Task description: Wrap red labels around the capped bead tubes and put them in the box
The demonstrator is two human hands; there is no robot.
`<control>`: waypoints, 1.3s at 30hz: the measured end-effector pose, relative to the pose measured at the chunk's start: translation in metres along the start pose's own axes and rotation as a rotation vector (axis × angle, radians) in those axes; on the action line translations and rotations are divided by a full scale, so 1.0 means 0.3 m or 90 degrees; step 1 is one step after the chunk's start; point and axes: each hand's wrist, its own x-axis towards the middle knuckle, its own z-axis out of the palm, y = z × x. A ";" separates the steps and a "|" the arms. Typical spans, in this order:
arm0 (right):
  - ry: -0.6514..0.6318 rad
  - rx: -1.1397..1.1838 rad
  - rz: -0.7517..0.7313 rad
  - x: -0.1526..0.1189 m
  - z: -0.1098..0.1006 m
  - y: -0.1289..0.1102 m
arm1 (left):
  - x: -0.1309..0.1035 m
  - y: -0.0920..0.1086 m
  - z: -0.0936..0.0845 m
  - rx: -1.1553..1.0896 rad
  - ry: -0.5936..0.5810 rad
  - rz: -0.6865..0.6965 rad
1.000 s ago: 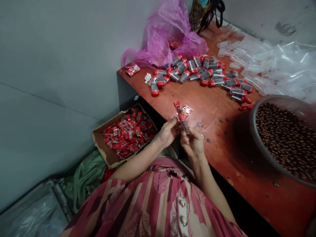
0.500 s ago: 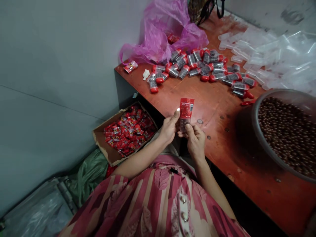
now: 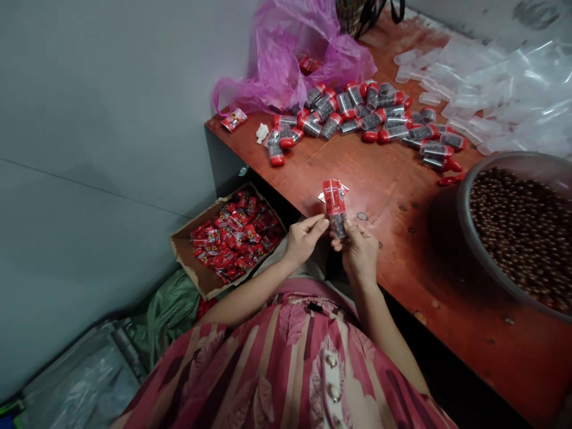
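Observation:
A small clear packet (image 3: 335, 205) with a red printed wrapper at its top and dark balls in its lower part stands upright over the table's near edge. My right hand (image 3: 360, 244) grips its lower right side between thumb and fingers. At the packet's left edge is my left hand (image 3: 307, 238), thumb and forefinger pinched together; whatever is between them is too small to tell. Farther back on the red table (image 3: 335, 158) lies a heap of clear tubes (image 3: 330, 126) with red caps and dark balls inside.
A cardboard box (image 3: 183, 253) of red packets sits below the table's left edge. On the table are a pink plastic bag (image 3: 286, 65), empty clear tubes (image 3: 482, 89) and a large tub (image 3: 467, 220) of brown balls. A wall rises at the left.
The packet has turned and tilted a little, and its wrapper's top now flares sideways. My left hand has slid slightly down and left; my right hand has shifted a little right and down.

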 end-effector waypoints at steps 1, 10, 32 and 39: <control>-0.002 -0.006 -0.004 -0.002 -0.001 -0.002 | 0.002 0.005 -0.011 0.058 0.017 0.060; -0.007 -0.057 -0.036 -0.028 0.008 -0.012 | 0.022 0.032 -0.026 0.276 0.065 0.254; -0.027 -0.025 0.004 -0.030 0.005 0.009 | 0.037 0.040 -0.028 0.354 0.069 0.305; -0.017 0.064 0.038 -0.032 0.023 0.025 | 0.067 0.025 -0.028 0.438 0.055 0.402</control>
